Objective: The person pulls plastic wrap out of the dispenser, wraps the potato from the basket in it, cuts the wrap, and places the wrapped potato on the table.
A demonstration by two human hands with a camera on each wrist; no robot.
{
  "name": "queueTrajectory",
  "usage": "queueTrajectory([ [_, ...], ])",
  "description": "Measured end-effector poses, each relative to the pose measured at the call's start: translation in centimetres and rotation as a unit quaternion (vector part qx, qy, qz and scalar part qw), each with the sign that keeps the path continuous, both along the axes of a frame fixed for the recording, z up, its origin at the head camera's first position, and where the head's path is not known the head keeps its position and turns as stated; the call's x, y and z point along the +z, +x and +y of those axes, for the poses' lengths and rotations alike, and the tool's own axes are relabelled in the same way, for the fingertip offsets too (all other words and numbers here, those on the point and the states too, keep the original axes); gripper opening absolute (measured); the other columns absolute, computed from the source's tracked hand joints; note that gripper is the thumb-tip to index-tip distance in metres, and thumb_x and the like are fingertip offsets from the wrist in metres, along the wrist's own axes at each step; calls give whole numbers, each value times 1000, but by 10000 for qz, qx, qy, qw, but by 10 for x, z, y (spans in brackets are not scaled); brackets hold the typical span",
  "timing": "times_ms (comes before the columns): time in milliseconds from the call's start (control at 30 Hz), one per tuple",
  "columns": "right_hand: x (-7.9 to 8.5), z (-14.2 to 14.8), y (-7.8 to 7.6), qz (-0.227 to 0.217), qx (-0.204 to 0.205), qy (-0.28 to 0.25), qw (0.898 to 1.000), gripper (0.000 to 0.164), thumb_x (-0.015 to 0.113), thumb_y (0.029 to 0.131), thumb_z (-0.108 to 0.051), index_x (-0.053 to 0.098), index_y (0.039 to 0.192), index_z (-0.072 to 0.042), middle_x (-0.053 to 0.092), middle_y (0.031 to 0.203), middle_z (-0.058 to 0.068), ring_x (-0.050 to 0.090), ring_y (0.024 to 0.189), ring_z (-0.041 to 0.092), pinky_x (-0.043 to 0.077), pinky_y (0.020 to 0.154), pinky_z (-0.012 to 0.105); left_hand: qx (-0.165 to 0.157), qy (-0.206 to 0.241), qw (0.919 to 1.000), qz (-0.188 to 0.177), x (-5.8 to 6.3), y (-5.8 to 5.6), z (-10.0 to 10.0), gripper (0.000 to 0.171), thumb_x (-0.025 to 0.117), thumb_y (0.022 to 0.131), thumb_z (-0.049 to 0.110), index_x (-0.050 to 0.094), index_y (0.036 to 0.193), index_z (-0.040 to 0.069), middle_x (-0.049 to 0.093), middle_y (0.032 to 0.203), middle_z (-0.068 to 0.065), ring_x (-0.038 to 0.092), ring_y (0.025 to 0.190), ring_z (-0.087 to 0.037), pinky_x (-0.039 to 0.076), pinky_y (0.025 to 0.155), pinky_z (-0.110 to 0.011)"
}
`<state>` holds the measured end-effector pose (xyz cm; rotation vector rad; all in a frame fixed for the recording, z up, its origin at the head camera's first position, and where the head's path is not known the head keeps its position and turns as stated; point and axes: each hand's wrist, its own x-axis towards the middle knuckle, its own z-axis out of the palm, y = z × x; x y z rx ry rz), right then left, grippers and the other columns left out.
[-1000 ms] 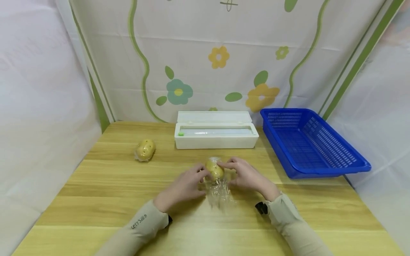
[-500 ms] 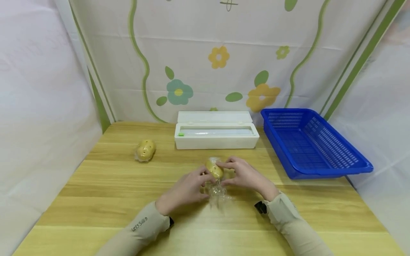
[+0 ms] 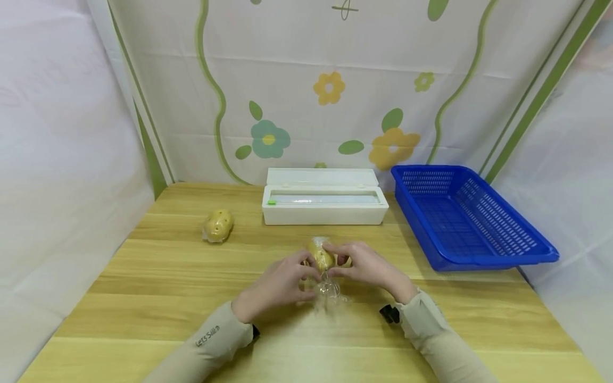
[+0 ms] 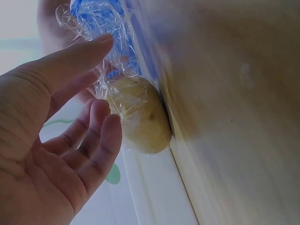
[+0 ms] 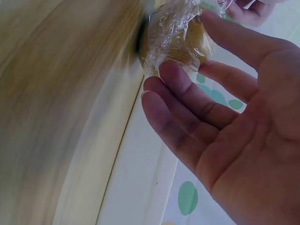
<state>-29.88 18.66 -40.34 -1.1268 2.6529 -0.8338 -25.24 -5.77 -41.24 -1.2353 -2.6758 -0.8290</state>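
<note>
On the wooden table, a yellow potato [image 3: 323,256] in clear plastic wrap [image 3: 329,289] lies between both hands. The loose end of the wrap trails toward the person. From the left, my left hand [image 3: 281,280] holds the potato with curled fingers, its fingertips at the gathered wrap. My right hand [image 3: 366,266] grips it from the other side, index finger on top and thumb low by the gathered film. In the left wrist view, the crinkled film [image 4: 110,33] stands out past the left thumb. The right wrist view shows the right thumb [image 5: 225,33] against the wrapped potato [image 5: 183,42].
A second wrapped potato [image 3: 218,225] lies at the left of the table [image 3: 167,276]. Behind the hands stands a white wrap dispenser [image 3: 325,215], lid raised, with a green slider [image 3: 272,202]. A blue plastic basket [image 3: 433,250] is at the back right.
The left fingers have come slightly inward and closer to the gathered wrap. The right thumb has moved in beside the potato, and the loose film is bunched more tightly.
</note>
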Motion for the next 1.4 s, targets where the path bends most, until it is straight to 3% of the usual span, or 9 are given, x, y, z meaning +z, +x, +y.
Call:
queueTrajectory([
  [167,-2,0,2,-32,-5,-58,10000,52,70,91,-7,54,141,-8,61,76,-3,56,66,16,48,56,26,48,209,9996,175,-3,0,0,10,79,86,24,77,92,16,58,107,2,58,85,-9,48,72,-18],
  [333,-2,1,7,340,-153,349,9987,83,63,69,22,53,143,-13,56,102,4,51,88,20,48,67,28,338,927,9950,-124,-4,-4,-1,4,73,92,20,72,90,17,64,109,0,59,99,-12,50,87,-31],
  [500,-5,-2,9,543,-261,375,9975,89,94,67,-18,52,145,-17,44,125,4,42,112,19,48,87,34,567,1678,9813,-752,-1,-13,-3,2,68,95,16,70,94,15,69,95,4,63,92,-10,52,84,-41],
  [633,-8,-6,9,671,-274,117,9973,85,89,68,-46,56,141,-16,42,136,7,41,123,22,46,95,40,698,1822,9727,-1258,0,-21,-2,9,64,98,18,70,95,12,70,88,0,66,85,-12,54,78,-36],
  [900,-11,-8,0,911,-279,-676,9931,18,76,88,-23,79,104,-15,57,131,9,53,120,29,45,97,45,958,1825,9686,-1387,-2,-35,6,8,67,96,13,69,89,9,68,82,0,65,71,-16,53,63,-29],
  [1000,-13,-8,-1,762,-344,-1007,9914,12,75,89,-19,80,98,-13,60,131,10,55,120,27,48,94,43,1217,1784,9638,-1563,-2,-39,8,6,70,93,12,67,94,7,67,86,0,65,69,-18,53,60,-28],
  [1167,-15,-9,-1,422,-511,-1284,9895,14,76,88,-18,79,100,-12,68,119,9,67,101,19,56,75,33,1481,1522,9629,-1663,-3,-44,10,29,74,88,15,64,112,2,65,97,-7,61,66,-12,53,59,-28],
  [1267,-11,-9,-2,360,-783,-1245,9885,17,77,87,-16,78,103,-10,72,108,7,69,88,18,56,70,28,1443,1353,9669,-1612,-4,-48,11,36,73,89,17,64,122,5,66,102,-9,61,68,-10,53,60,-28],
  [1400,-5,-11,-8,387,-1048,-1114,9875,10,78,86,-12,77,96,-9,73,96,5,69,83,19,55,67,24,1276,1349,9711,-1498,-6,-55,11,26,72,91,17,72,116,8,69,103,-4,63,75,-12,53,63,-26],
])
